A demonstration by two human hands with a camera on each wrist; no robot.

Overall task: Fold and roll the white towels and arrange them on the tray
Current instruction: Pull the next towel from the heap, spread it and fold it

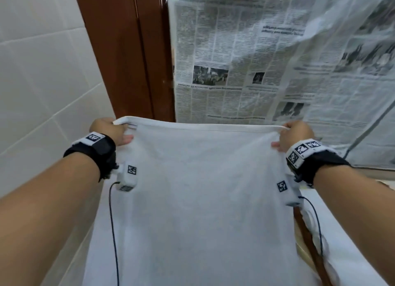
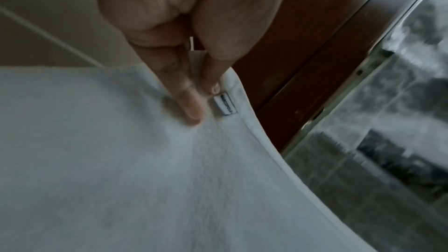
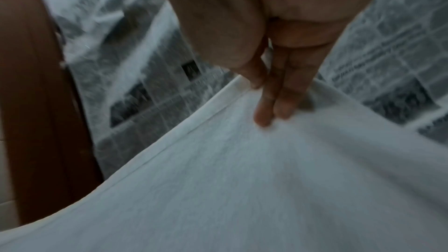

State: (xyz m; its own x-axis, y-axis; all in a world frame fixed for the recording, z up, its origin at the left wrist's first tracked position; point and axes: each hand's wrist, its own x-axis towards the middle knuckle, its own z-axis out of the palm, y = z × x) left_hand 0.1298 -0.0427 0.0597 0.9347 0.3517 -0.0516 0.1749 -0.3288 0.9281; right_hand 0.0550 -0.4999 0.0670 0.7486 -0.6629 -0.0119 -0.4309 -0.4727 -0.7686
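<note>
**Head view: a white towel held up by its two far corners**

Head view: the left hand [image 1: 110, 130] and the right hand [image 1: 294, 137] each pinch one far corner of a white towel [image 1: 205, 189]. The towel is stretched between them, and its far hem runs almost straight from hand to hand. The rest of it hangs down toward the near side. Behind it are a brown wooden door frame [image 1: 128, 50], a white tiled wall [image 1: 42, 61] at the left, and newspaper sheets [image 1: 245, 61] at the right. Black wrist straps with printed markers sit on both wrists.

Left wrist view: the thumb and fingers [image 2: 189, 102] grip the towel corner, just beside a small sewn label [image 2: 225, 106] at the hem.

Right wrist view: the picture is blurred; fingers [image 3: 274, 102] lie on the towel's near face and the thumb is behind the hem, so the hand grips the corner.
</note>
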